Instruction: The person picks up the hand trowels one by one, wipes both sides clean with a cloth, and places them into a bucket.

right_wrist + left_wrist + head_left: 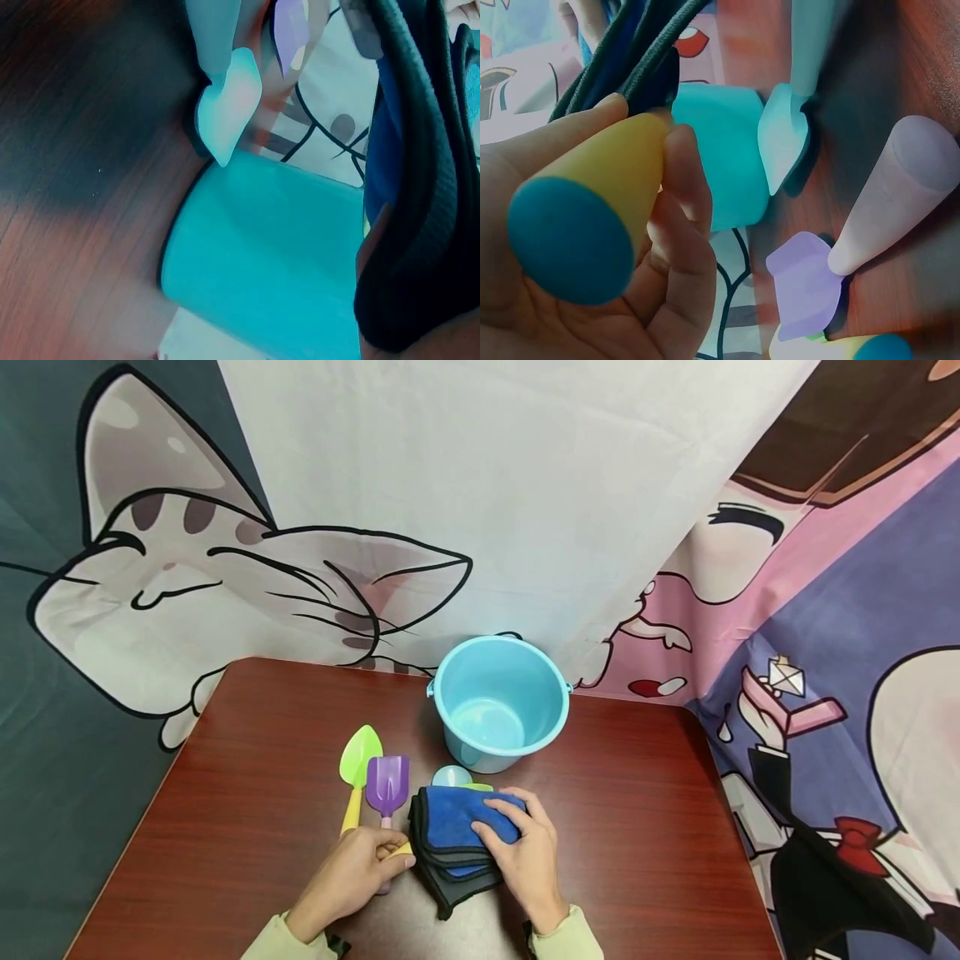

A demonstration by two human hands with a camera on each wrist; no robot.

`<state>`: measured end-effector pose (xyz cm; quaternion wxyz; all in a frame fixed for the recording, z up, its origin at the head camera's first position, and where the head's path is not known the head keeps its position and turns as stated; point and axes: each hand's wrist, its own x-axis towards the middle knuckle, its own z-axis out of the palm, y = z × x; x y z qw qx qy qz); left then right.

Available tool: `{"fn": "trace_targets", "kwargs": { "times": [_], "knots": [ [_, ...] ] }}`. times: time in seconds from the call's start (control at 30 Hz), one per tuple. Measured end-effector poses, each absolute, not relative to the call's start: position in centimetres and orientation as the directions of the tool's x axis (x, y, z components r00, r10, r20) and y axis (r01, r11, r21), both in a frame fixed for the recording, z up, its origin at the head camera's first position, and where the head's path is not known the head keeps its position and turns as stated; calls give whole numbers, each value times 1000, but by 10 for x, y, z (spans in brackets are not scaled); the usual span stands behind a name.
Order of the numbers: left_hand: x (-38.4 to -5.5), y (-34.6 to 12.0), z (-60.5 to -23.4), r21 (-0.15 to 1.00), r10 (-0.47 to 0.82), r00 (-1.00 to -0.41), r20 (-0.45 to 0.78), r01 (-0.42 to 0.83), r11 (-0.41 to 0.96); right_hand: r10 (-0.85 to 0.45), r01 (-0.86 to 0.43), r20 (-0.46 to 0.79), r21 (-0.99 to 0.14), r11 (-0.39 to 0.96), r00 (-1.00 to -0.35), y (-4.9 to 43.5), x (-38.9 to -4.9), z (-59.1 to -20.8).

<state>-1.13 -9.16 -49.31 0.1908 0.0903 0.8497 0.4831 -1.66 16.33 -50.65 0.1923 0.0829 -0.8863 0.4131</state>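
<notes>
My left hand [351, 870] pinches a yellow handle [592, 202] with a blue end cap. The far part of this tool is hidden behind the cloth, with a sliver of green [478, 787] showing past its back edge. A folded blue cloth [453, 817] with black edging is held in my right hand [528, 856], thumb and fingers spread over its right side. Beyond the cloth lies a light blue toy shovel [231, 109], mostly covered in the head view. Left of the cloth lie a purple toy shovel [387, 783] and a green toy trowel [362, 756] with a yellow handle.
A light blue bucket [498, 693] stands upright at the back of the brown table [645, 827]. Behind the table hangs a printed cloth backdrop [525, 485]. The table's left and right edges slope away beside the hands.
</notes>
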Motion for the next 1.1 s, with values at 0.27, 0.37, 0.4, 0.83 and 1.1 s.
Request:
{"fn": "trace_targets", "kwargs": {
  "times": [0.27,0.37,0.4,0.83,1.1],
  "knots": [
    [-12,-92,-492,838,361,-910,-204,28,545,40,-329,495,-634,700,-868,158,-19,-510],
    [-12,-93,-493,839,362,-910,-201,31,543,53,-320,501,-628,710,-864,158,-20,-511],
    [-12,-93,-493,840,362,-911,-199,32,542,60,-314,498,-631,709,-865,157,-20,-511],
    [-13,-93,-496,841,361,-917,-171,55,538,125,-262,500,-632,729,-857,160,-22,-509],
    [-11,-94,-496,839,348,-925,-154,64,541,158,-249,511,-636,730,-845,167,-25,-509]
  ]
}}
